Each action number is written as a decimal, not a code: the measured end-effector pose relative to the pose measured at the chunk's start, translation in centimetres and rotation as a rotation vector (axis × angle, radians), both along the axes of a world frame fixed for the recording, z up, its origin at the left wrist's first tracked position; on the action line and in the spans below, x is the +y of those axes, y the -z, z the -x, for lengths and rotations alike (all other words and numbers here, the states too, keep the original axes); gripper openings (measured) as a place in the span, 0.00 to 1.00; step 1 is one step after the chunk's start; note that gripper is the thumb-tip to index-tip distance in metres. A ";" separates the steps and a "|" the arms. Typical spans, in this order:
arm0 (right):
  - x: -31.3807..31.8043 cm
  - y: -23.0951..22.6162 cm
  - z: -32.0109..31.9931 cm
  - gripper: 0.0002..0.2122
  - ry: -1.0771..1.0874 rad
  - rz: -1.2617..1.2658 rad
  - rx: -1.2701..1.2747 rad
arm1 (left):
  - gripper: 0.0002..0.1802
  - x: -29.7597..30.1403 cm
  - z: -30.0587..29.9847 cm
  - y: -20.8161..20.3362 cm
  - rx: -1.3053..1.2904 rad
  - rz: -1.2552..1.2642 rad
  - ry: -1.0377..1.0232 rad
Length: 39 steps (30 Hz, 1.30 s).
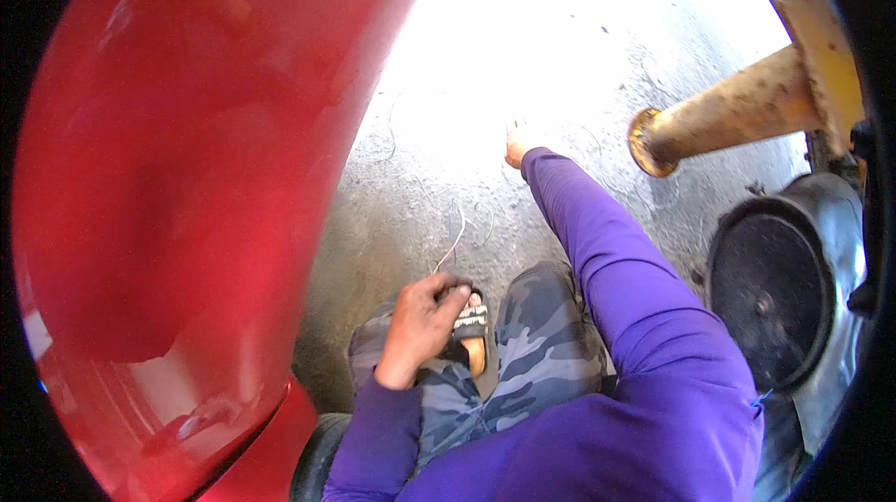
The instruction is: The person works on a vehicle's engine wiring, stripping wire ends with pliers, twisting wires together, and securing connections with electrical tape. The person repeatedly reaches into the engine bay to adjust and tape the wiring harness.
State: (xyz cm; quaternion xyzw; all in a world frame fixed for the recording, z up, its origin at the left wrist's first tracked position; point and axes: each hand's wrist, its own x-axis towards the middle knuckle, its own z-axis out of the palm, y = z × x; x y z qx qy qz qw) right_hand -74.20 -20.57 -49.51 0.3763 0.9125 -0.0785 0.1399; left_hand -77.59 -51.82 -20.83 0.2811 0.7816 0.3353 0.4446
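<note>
Shines smooth and glossy, like painted metal, on the red panel along the left edge of the floor. Looks rough, matt and concrete-like on the floor itself. Shows stained, worn paint over what seems metal on the yellow post near the floor's right edge. Turns dull black, like plastic or rubber, on the face of the round drum at the lower right corner, with a shinier side. Appears as matt, creased cloth on the purple shirt and camouflage trousers. Cannot be told as thread or plastic on the thin pale string.

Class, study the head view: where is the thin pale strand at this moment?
In the head view, the thin pale strand is near the middle, curving over the grey floor just beyond the left hand; whether that hand holds it is unclear.
</note>
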 end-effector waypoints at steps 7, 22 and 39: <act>3.7 3.5 -0.6 0.18 -0.142 0.428 -0.067 | 0.20 2.1 1.0 1.7 -0.433 -0.001 -0.079; -29.9 -43.5 -28.9 0.12 0.468 1.419 0.553 | 0.16 13.5 3.9 -8.5 -0.739 -0.056 -0.547; -17.5 -85.8 -42.8 0.16 1.062 0.840 2.134 | 0.10 14.0 -25.1 -54.5 0.103 -0.415 1.392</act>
